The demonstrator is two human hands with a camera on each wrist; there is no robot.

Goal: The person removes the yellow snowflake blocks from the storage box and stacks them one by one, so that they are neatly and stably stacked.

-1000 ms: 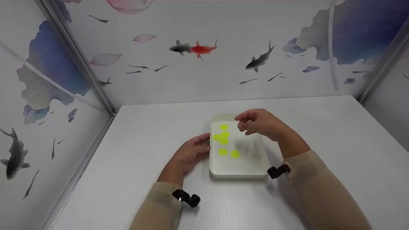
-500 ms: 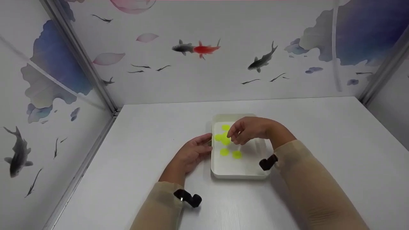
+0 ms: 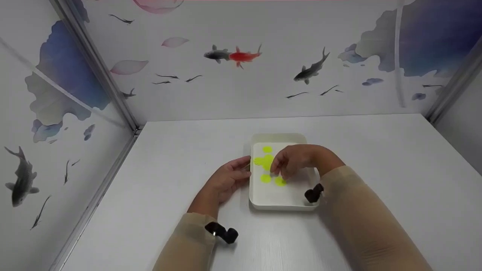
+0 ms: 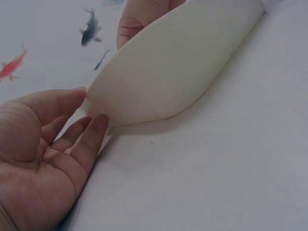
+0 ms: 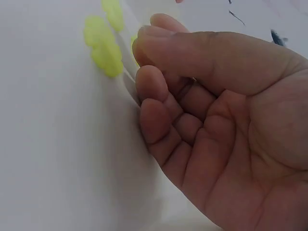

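A shallow white tray point(image 3: 282, 206) sits on the table with several flat, scalloped yellow pieces in it. One yellow piece point(image 3: 267, 149) lies toward the far end, a clustered group point(image 3: 263, 161) is below it, and two lie nearer. My left hand point(image 3: 228, 178) touches the tray's left side with thumb and fingertips, its fingers loosely extended; the left wrist view shows them against the tray wall point(image 4: 168, 62). Over the tray, my right hand point(image 3: 295, 160) has bent fingers, thumb close to index. Its fingertips are beside the nearer yellow piece point(image 3: 280, 181). Anything between them is hidden.
The white table point(image 3: 188, 150) surrounds the tray. Behind it rises a white panel point(image 3: 256, 94) printed with fish and petals, and a similar panel point(image 3: 75, 162) stands at left. Each sleeve carries a small black camera, such as the left one point(image 3: 222, 232).
My right hand has moved left and down over the tray, to the nearer yellow pieces. The left hand stays at the tray's side. The view has shifted slightly.
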